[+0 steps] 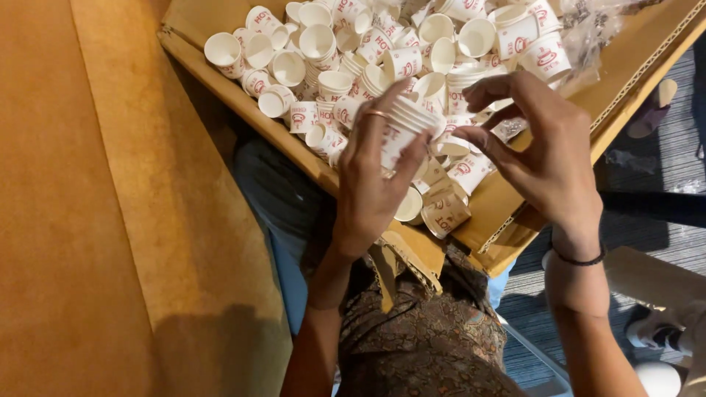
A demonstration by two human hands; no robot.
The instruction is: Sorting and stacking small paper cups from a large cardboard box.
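Cups (dozens) fill one cardboard box (507,198); left hand (375,176) grips cup stack (404,125); right hand (544,147) open.

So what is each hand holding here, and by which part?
The left hand grips a stack of small paper cups around its side. The right hand holds nothing; its fingers reach toward the stack's rim.

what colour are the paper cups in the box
White with red print, seen in the head view: the paper cups in the cardboard box.

Both arms are bare, without sleeves. The left hand (371,180) wears a thin ring (376,113) on one finger; the right hand (540,151) has a dark band (579,259) at the wrist. Below the band, a brown patterned garment (426,342) covers the lap.
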